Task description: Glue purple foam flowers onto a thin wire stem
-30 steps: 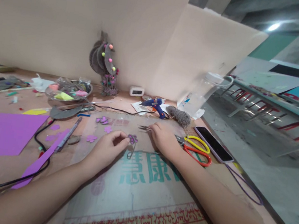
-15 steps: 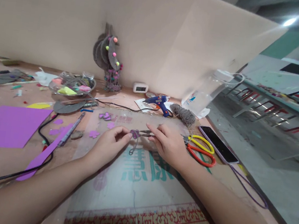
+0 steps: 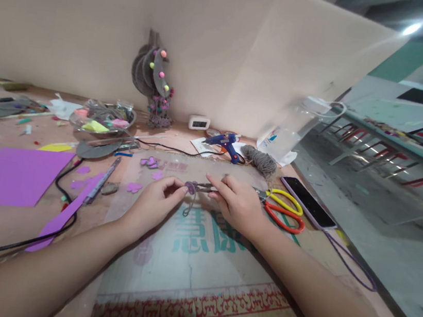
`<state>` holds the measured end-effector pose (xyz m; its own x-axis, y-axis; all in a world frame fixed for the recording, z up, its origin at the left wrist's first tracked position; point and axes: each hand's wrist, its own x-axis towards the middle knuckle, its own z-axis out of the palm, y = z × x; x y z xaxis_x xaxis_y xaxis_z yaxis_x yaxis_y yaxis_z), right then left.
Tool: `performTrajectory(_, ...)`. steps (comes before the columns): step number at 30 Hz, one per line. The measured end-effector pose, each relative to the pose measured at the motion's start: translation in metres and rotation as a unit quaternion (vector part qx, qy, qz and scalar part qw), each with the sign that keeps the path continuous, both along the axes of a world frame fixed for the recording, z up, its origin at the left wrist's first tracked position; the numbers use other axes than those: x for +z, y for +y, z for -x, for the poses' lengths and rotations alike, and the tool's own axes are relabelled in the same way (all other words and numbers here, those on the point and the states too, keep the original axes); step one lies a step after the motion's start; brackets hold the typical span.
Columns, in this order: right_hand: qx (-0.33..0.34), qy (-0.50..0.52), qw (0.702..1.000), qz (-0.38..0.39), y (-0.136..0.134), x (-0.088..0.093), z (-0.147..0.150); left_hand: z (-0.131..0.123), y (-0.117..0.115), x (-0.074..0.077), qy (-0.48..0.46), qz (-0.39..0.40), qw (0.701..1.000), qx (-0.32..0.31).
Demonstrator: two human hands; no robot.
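Observation:
My left hand [image 3: 154,204] pinches a small purple foam flower [image 3: 191,187] with a grey cord hanging from it, just above the cardboard mat [image 3: 198,260]. My right hand [image 3: 237,203] grips a small metal thread snip [image 3: 204,187], whose tips point left and touch the flower. Both hands meet at the middle of the mat. Loose purple petals [image 3: 149,162] lie just behind my left hand.
Yellow and red scissors [image 3: 282,210] and a phone [image 3: 308,202] lie right of my right hand. A blue glue gun [image 3: 226,144], grey twine [image 3: 262,161], a bottle [image 3: 288,132], a purple foam sheet [image 3: 10,174], a bowl of scraps [image 3: 99,124] and a black cable [image 3: 61,192] surround the mat.
My right hand picked the snip up from the mat and brought it left to the flower. My left hand lifted the flower slightly toward it.

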<state>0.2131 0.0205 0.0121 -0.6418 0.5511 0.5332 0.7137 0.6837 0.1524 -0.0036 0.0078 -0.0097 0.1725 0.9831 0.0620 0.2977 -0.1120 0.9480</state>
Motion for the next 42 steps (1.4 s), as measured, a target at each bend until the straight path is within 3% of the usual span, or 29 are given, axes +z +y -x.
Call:
performTrajectory(14,-0.001,-0.020,1.000,0.001,0.002,-0.011,0.001,-0.001,-0.001,0.004,0.024,-0.016,1.000,-0.010)
performTrajectory(42,0.024,-0.031,0.999,0.013,0.003,-0.009,0.001,-0.001,-0.002,0.003,0.015,-0.018,0.999,-0.034)
